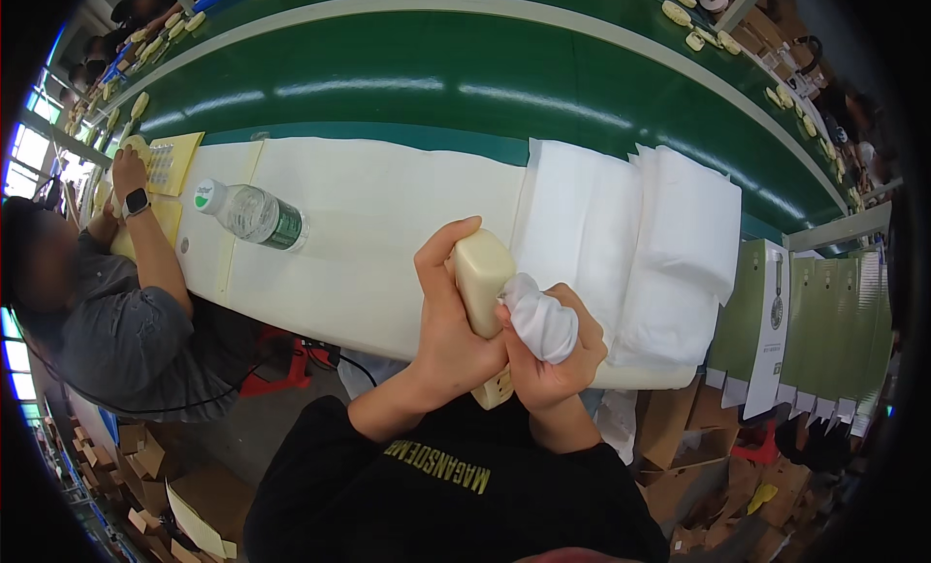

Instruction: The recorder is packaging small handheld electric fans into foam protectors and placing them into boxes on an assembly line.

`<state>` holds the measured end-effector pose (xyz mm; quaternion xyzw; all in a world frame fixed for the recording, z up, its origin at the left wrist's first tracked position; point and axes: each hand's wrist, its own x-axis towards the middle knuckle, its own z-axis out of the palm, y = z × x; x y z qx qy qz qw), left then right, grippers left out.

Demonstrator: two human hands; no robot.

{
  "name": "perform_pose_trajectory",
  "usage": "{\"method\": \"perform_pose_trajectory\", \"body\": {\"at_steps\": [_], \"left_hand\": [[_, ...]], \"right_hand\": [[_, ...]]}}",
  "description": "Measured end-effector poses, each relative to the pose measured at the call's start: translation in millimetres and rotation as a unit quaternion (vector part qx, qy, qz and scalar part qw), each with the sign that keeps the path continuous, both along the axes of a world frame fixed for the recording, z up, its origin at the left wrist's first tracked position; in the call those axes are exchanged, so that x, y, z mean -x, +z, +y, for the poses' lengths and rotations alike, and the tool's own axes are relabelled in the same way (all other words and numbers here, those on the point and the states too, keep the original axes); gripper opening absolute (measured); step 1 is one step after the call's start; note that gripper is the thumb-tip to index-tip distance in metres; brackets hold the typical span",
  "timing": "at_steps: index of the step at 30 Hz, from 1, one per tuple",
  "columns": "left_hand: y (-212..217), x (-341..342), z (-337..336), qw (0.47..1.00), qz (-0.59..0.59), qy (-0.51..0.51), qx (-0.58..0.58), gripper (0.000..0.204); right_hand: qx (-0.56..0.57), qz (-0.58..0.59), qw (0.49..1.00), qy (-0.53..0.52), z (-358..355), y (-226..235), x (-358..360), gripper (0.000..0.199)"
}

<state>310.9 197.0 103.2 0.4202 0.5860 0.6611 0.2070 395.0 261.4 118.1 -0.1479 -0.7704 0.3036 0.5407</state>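
Left hand [451,340]: forearm angled inward, fingers curled round the cream device [485,272], one digit extended toward its far end. Right hand [572,364]: set just beside the left, forearm also angled inward, fingers closed on a white cloth [541,321] at the device's right side. Device: held before the body, at the table's [359,214] near edge.

Yellow capitals [441,464] on the black shirt [456,514]; 1 green label [286,226] on the bottle [242,212].
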Motion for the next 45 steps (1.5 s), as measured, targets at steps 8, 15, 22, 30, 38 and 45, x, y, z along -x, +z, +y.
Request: {"method": "perform_pose_trajectory", "body": {"at_steps": [8,15,22,30,38,45], "left_hand": [[1.5,3.8,-1.7,1.000,0.020,0.003,0.012,0.075],[1.9,23.1,-4.8,0.999,-0.022,-0.019,-0.028,0.079],[12.9,56.6,-20.0,0.996,-0.053,-0.053,-0.045,0.062],[41.1,65.3,-22.1,0.953,0.302,-0.007,-0.005,0.044],[5.5,-13.2,-10.0,0.802,0.592,-0.035,-0.073,0.050],[-44.9,-21.6,-0.7,0.951,0.283,-0.126,-0.018,0.020]], "right_hand": [[-0.010,-0.031,0.999,0.005,0.7,3.0,1.8,0.013],[-0.053,0.120,0.991,-0.026,10.3,-17.5,18.0,0.013],[0.020,-0.164,0.986,-0.022,41.6,-38.7,76.4,0.027],[0.402,-0.330,0.840,0.155,51.9,0.3,36.0,0.036],[0.644,-0.018,0.697,0.316,16.7,-24.1,-52.0,0.049],[0.560,0.175,0.762,0.274,25.7,-61.0,-107.5,0.069]]}}
